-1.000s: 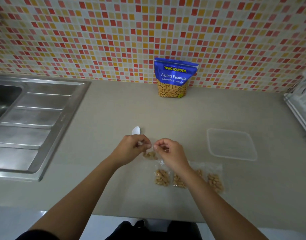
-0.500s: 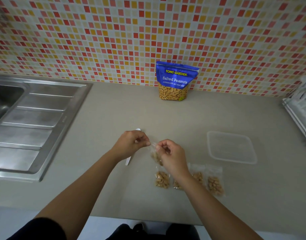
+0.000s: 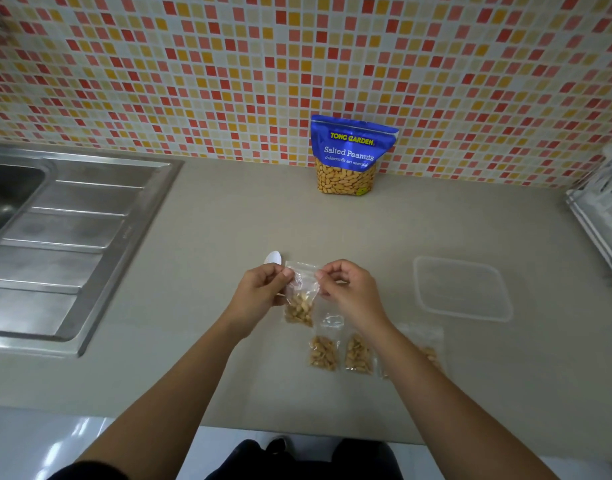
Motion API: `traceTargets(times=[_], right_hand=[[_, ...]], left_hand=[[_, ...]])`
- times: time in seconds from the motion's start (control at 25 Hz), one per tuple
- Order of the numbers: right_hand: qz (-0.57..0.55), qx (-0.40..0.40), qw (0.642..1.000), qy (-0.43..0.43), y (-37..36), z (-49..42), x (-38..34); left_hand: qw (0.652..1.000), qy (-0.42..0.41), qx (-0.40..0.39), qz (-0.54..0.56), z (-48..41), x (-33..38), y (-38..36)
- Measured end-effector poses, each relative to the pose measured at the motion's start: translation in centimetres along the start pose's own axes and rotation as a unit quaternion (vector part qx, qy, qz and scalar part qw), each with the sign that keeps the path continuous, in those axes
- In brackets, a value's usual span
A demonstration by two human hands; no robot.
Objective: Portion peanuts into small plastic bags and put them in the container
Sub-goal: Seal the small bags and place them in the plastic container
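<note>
A small plastic bag (image 3: 299, 303), partly filled with peanuts, is held upright just above the bench (image 3: 211, 220), directly in front of the person. Its top edge is pinched at the left corner by the thumb and fingers of the left hand (image 3: 261, 289) and at the right corner by the fingertips of the right hand (image 3: 353, 292). Both hands are curled closed on the bag. Whether the bag's seal is pressed shut cannot be told. The bowl of a white spoon (image 3: 273, 258) is seen on the bench just behind the left hand, its handle hidden. Filled bags are laid in a row on the bench nearer the front edge: a first filled bag (image 3: 323, 353) and a second filled bag (image 3: 358, 355) side by side below the held bag, and a third filled bag (image 3: 431, 353) partly covered by the right forearm. A clear, shallow container (image 3: 462, 289) is set on the bench to the right of the hands, apart from them. A blue peanut pouch (image 3: 351, 155) is stood upright against the tiled wall (image 3: 193, 81). A steel sink (image 3: 55, 237) is fitted at the left.
</note>
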State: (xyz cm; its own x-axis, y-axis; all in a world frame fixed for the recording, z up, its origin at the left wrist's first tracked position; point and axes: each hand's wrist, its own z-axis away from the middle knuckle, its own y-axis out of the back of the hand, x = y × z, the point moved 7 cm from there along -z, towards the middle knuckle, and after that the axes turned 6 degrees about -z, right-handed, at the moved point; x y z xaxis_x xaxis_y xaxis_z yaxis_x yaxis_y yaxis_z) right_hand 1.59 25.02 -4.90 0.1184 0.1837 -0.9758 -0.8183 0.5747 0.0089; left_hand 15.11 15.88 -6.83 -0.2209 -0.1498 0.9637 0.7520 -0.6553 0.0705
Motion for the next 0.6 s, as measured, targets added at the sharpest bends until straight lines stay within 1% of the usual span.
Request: traceTargets(times=[0.16, 0.24, 0.28, 0.36, 0.48, 0.52, 0.6], right_hand=[[0.079, 0.023, 0.996, -0.017, 0.0, -0.8, 2.1], [0.146, 0.019, 0.989, -0.027, -0.2, -1.0, 3.7], [0.197, 0.011, 0.98, -0.028, -0.4, -1.1, 4.4], [0.309, -0.006, 0.951, -0.011, -0.8, -1.2, 5.3], [0.454, -0.031, 0.889, 0.042, -1.9, -1.3, 5.8], [0.479, -0.038, 0.875, 0.052, -2.3, -1.4, 5.9], [0.484, -0.044, 0.871, 0.066, -2.2, -1.5, 5.4]], left_hand=[[0.996, 0.048, -0.018, -0.071, 1.2, -2.9, -0.3], [0.99, 0.085, -0.004, -0.115, 1.8, -4.7, 0.0], [0.984, 0.099, 0.006, -0.146, 2.0, -5.6, 0.3], [0.97, 0.114, 0.016, -0.216, 2.3, -6.7, 0.9], [0.95, 0.09, 0.034, -0.296, 2.4, -6.9, 1.2], [0.939, 0.074, 0.035, -0.333, 2.4, -6.6, 1.1], [0.904, 0.045, 0.039, -0.423, 2.5, -5.7, 0.6]])
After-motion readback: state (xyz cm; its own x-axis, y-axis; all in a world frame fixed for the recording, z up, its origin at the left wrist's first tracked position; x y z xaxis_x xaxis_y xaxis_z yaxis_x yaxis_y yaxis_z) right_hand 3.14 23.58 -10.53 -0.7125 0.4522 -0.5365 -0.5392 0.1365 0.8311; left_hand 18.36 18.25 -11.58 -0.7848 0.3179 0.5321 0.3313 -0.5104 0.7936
